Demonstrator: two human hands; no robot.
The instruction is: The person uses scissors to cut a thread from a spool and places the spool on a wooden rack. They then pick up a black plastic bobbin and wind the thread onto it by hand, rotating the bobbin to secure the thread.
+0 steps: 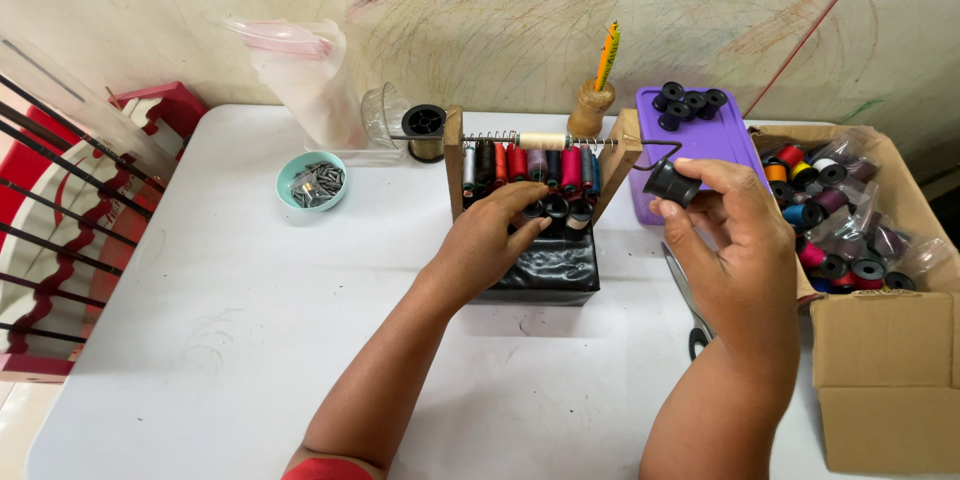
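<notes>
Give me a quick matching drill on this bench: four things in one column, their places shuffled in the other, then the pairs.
Things:
1. black spool
2. teal bowl
3. scissors
4. purple lid

Places:
A. under a cluster of dark spools
B. pinched in the right hand
C. left of the wooden rack, holding small metal pieces
D. flat on the table, partly hidden by the right wrist

Pairs: 1-B, 2-C, 3-D, 4-A
</notes>
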